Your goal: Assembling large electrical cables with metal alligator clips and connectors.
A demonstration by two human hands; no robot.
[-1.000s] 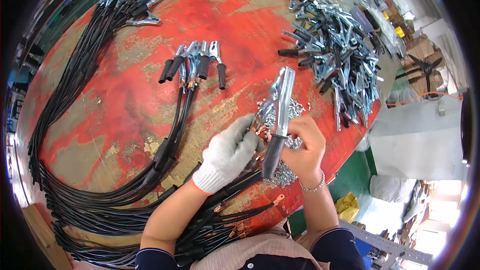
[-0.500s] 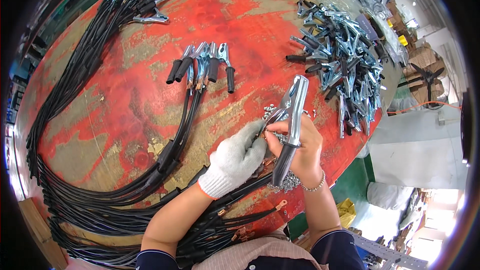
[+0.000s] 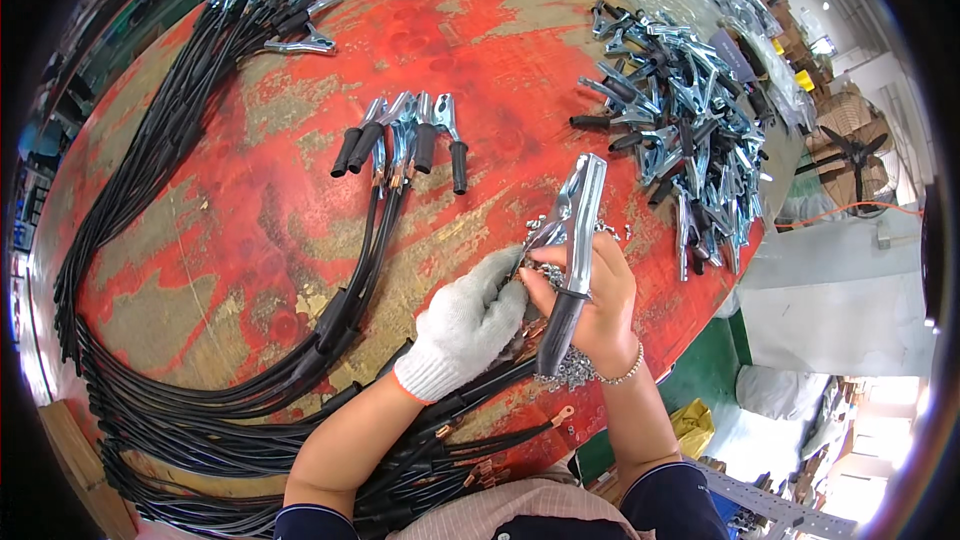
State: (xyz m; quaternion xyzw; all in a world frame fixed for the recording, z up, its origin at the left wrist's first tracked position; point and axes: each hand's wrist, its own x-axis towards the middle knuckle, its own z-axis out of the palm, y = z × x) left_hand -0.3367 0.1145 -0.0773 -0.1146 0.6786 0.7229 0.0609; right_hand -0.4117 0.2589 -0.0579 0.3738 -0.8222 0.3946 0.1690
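A shiny metal spring clamp with a black handle sleeve stands up between my hands, its long arm in front of my right palm. My left hand, in a white knit glove, is closed around the clamp's lower part, where a bit of copper shows. Bare and with a beaded bracelet at the wrist, my right hand pinches thumb and forefinger together at the clamp's inner side. Whatever is between those fingertips is too small and covered to name. Small metal nuts or screws lie heaped on the table under my hands.
Loose clamps form a large pile at the right. Several clamps joined to black cables lie ahead of my hands. A long cable bundle curves along the left; copper-ended cables lie near my body. The red table is worn.
Both hands have shifted slightly left with the clamp, whose upright arm also moved a little to the left. My right fingers still pinch at the same spot on it.
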